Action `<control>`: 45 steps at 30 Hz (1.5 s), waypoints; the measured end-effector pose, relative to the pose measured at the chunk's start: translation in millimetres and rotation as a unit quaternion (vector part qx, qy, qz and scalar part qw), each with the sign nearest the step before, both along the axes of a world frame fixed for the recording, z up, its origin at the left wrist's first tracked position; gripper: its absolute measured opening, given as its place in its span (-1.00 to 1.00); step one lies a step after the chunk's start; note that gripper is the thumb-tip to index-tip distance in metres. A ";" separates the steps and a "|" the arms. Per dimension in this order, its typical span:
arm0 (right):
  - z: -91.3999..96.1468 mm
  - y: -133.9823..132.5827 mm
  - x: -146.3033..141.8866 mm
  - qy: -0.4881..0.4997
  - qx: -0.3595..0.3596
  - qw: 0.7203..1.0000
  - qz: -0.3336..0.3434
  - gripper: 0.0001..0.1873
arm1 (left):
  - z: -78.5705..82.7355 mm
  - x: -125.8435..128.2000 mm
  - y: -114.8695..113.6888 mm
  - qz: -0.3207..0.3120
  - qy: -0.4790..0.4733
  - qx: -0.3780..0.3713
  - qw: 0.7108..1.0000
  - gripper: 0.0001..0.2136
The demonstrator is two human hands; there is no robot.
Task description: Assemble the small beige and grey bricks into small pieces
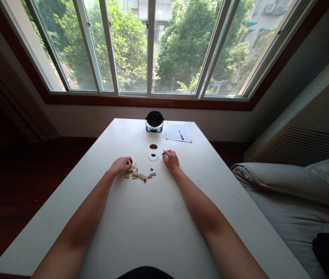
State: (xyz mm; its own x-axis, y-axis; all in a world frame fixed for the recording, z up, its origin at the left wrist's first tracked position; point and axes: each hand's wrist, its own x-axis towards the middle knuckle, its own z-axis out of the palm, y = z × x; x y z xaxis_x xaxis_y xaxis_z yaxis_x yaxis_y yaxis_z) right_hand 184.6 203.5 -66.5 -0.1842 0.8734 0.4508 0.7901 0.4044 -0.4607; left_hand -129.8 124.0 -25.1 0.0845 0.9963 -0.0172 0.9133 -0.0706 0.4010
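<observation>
A loose pile of small toy building bricks [141, 176], tan and grey, lies on the white table [141, 224]. At the pile's upper left edge is my left hand [120, 165], its fingers curled together; what they pinch, if anything, is too small to make out. My right hand [171, 160] rests farther right, beside a round cable-hole cover [153, 157]. Its fingers are bent in, and a small white piece [165, 150] shows at the fingertips. Whether that piece is a brick, I cannot tell.
A small black fan [154, 119] stands at the table's far end. To its right lie paper sheets [174, 131] with a pen [181, 135] on top. An open cable hole [153, 147] sits in the tabletop. A sofa [286, 193] is along the right side.
</observation>
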 end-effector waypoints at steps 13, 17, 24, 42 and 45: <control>2.3 -3.5 -1.7 0.002 0.004 1.000 0.016 -0.83 | -3.8 25.3 -4.9 0.006 -0.028 0.064 0.998 -0.83; 2.0 -3.8 -1.7 0.004 0.003 1.000 0.022 -0.83 | -2.7 34.7 -8.3 -0.032 -0.021 0.079 0.996 -0.82; 2.2 -6.1 -2.7 0.006 0.007 0.999 0.032 -0.83 | -3.2 42.7 -11.5 -0.052 -0.033 0.095 0.994 -0.84; 10.2 -15.0 -10.7 0.001 0.013 0.998 0.065 -0.83 | -15.3 39.6 -6.0 0.032 -0.080 0.121 0.989 -0.82; 11.9 -17.7 -11.5 -0.006 0.011 0.997 0.080 -0.84 | -16.3 37.5 -5.9 0.038 -0.082 0.127 0.988 -0.81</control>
State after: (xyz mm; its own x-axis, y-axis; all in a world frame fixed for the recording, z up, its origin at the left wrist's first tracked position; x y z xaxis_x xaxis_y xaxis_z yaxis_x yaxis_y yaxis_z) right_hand 173.1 185.8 -54.7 -0.3253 0.8227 0.4662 0.7203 0.5350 -0.4415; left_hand -92.3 118.1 -41.4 -0.0099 0.9701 0.2426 0.8438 -0.1221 0.5226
